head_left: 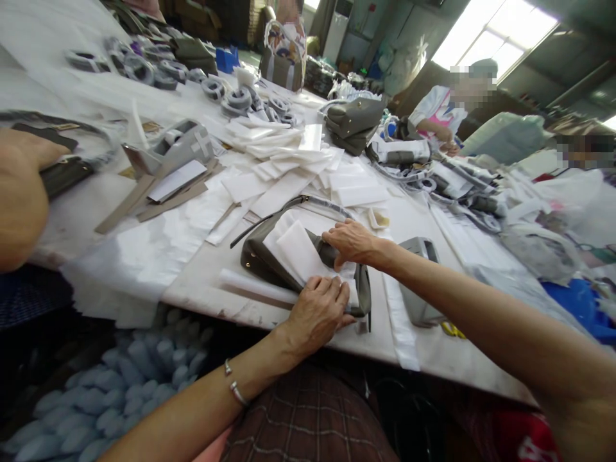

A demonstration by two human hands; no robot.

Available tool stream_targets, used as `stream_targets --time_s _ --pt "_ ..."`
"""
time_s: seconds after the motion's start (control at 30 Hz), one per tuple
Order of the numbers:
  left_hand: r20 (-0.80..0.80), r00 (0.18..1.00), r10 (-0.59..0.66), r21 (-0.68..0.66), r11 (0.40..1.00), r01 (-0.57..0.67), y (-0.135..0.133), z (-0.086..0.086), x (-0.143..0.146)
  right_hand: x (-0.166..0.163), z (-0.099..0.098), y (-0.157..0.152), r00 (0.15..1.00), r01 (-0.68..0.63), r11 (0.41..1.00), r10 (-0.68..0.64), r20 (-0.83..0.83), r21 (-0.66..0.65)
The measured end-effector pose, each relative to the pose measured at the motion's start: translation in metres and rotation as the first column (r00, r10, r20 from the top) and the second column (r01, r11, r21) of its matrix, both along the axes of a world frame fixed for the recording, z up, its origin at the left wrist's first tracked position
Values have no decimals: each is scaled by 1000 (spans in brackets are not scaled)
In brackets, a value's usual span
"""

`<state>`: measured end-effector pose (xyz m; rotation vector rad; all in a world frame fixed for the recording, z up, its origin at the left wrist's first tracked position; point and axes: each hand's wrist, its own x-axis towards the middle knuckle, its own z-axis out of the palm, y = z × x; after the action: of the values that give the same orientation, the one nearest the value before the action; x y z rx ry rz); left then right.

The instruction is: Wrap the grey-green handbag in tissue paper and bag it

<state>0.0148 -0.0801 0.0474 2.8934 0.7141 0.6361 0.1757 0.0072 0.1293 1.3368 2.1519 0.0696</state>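
An olive-grey handbag (262, 263) lies on its side near the table's front edge, its dark strap (269, 215) looped out behind it. White foam sheets (293, 240) rest on and partly inside the bag. My left hand (320, 311), a silver bracelet at its wrist, grips the bag's near side, fingers over the white sheeting and thumb low by the edge. On the far side, my right hand (351, 242) has its fingers closed on the bag's dark upper part; the fingertips are partly hidden.
Loose white sheets (289, 163) are piled behind the bag. A grey dispenser-like box (421, 276) stands to the right, plastic bags (144, 263) lie left. At far left is another person's arm (22, 186); a co-worker (440, 119) works across the table. Pale wrapped rolls (129, 378) fill the space below.
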Motion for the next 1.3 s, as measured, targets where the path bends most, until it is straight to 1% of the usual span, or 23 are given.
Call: stream_targets --time_s 0.07,0.17,0.23,0.3,0.4,0.43,0.5,0.6,0.67,0.77,0.87,0.93,1.03,1.1,1.17,1.23,1.3 --pt "16 1000 -4 -1 1000 4 0 0 0 8 -1 4 1000 -15 999 15 2 41" --pt "32 999 -1 6 1000 1 0 -1 0 23 0 -1 1000 9 984 -11 9 177" --pt "44 999 5 10 1000 -6 0 -2 -1 31 3 -12 996 84 963 -76 -41 258" --pt "55 998 10 13 1000 -11 0 -2 -1 34 4 -30 974 186 937 -136 -182 296" --pt "58 998 6 21 1000 -7 -1 -1 -2 30 -1 -63 883 284 923 -147 -446 259" --pt "55 998 3 24 1000 -5 -1 0 -2 27 -5 -73 848 295 926 -142 -510 233" --pt "49 999 -2 27 1000 1 -1 0 -1 23 -17 -89 799 286 941 -132 -587 178" --pt "37 999 -4 27 1000 3 -1 -2 0 23 -37 -99 785 282 946 -131 -606 160" --pt "25 1000 -7 25 1000 7 0 -3 0 26 -48 -98 791 334 923 -166 -589 189" --pt "20 1000 -6 26 1000 6 0 -5 1 32 -58 -89 793 413 884 -230 -565 221" --pt "24 1000 -2 36 999 1 0 -4 2 36 -62 -76 794 458 859 -279 -540 230" --pt "24 1000 -2 41 999 1 0 -4 1 37 -62 -69 809 479 838 -307 -500 260" --pt "24 1000 -9 47 999 7 0 -3 0 35 -59 -69 815 503 801 -315 -486 324" --pt "25 999 -21 57 998 20 1 -3 -1 29 -56 -76 793 513 776 -265 -549 366" --pt "25 999 -34 64 997 33 1 -5 -2 21 -56 -85 758 515 763 -192 -623 391" --pt "29 999 -38 64 997 36 1 -7 -2 15 -59 -93 715 526 765 -162 -681 371" --pt "37 998 -41 73 997 39 1 -8 -2 11 -65 -96 664 562 761 -180 -726 325"
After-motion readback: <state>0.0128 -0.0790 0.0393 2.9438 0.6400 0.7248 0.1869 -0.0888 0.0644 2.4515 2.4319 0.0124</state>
